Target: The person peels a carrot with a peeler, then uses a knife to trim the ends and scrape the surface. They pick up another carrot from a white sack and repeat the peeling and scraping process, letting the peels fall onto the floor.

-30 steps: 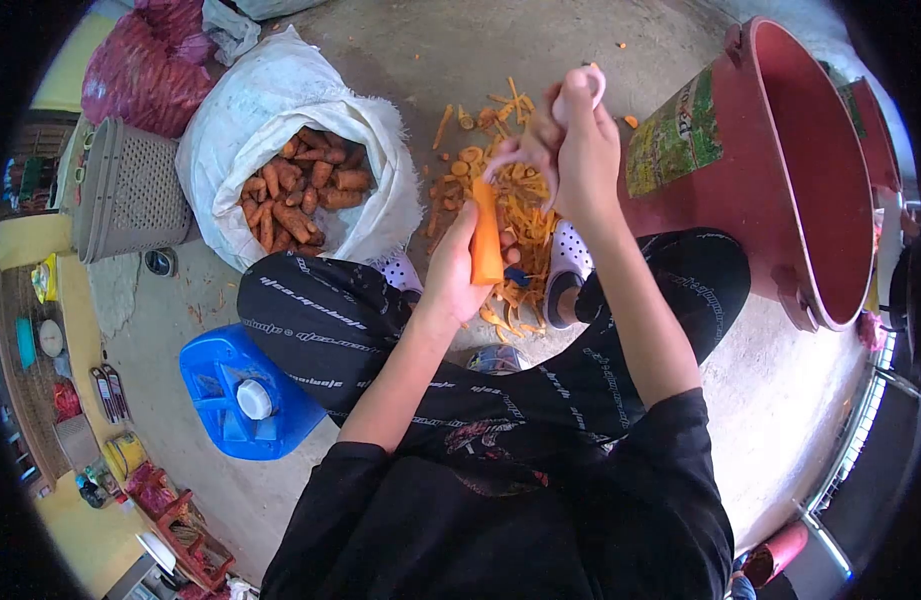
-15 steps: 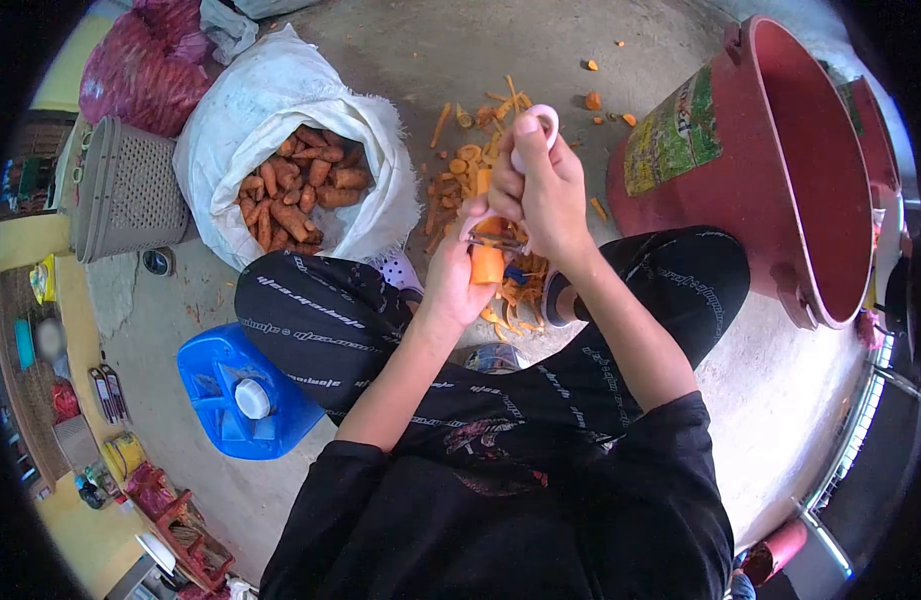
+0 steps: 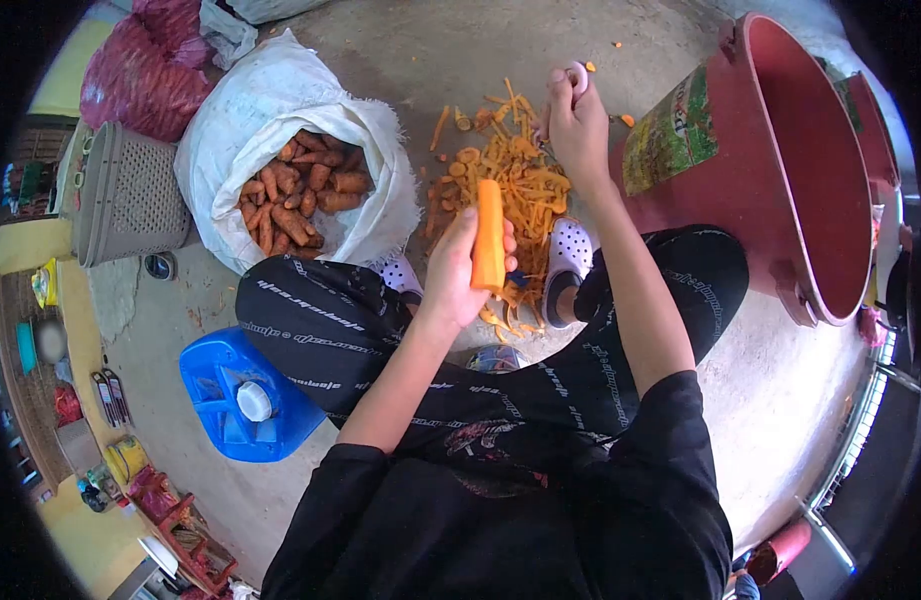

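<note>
My left hand (image 3: 454, 268) is closed round a peeled orange carrot (image 3: 489, 232), held upright between my knees. Further out and to the right, my right hand (image 3: 578, 128) grips a peeler (image 3: 578, 78) with a pale pink handle; its blade is mostly hidden behind the fingers. Below both hands, a heap of orange peelings (image 3: 525, 185) covers the floor between my feet. To the left, an open white sack (image 3: 265, 110) holds several unpeeled, soil-stained carrots (image 3: 298, 190).
A large dark red tub (image 3: 740, 170) stands by my right knee. Beside my left knee is a blue jerrycan (image 3: 245, 395) with a white cap. A grey basket (image 3: 135, 195) and a red mesh sack (image 3: 145, 75) stand beyond the white sack.
My right hand has moved away from the carrot, outward and to the right, with the peeler. The carrot stays in my left hand, now more fully in sight.
</note>
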`<move>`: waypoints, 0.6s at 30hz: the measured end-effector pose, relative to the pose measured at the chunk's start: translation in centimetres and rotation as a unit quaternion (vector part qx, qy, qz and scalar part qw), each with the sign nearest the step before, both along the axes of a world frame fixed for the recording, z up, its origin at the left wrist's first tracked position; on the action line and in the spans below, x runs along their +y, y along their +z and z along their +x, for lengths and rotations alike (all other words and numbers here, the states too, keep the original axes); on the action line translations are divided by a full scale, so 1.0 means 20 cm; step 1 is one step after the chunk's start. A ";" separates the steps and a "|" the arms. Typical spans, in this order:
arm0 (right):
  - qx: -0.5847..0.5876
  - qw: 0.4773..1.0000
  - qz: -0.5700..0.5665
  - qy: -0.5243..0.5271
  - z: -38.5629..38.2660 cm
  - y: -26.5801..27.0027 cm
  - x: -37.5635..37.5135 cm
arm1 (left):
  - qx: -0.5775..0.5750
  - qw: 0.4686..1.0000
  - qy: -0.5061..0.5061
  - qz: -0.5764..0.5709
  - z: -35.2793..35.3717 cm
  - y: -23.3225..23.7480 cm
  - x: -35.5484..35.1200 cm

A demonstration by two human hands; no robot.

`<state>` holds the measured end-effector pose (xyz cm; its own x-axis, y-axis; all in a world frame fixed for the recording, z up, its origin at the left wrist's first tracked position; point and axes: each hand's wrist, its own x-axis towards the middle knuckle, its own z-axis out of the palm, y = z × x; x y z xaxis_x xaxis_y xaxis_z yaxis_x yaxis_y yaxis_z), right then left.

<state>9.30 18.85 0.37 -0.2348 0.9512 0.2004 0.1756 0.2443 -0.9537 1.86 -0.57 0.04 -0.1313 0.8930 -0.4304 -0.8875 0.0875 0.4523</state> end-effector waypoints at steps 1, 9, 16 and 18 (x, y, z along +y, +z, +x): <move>-0.012 1.000 0.018 0.015 0.00 0.02 -0.03 | 0.017 0.999 0.014 -0.035 -0.01 0.00 0.01; 0.323 0.905 -0.242 0.133 0.00 0.30 -0.32 | -0.019 0.998 0.026 -0.055 -0.04 -0.08 0.01; 0.314 0.852 -0.358 0.218 0.00 0.33 -0.52 | -0.071 0.997 0.040 0.020 -0.06 -0.03 0.01; 0.307 0.853 -0.348 0.241 -0.01 0.29 -0.54 | -0.087 0.995 0.033 0.045 -0.08 -0.03 0.00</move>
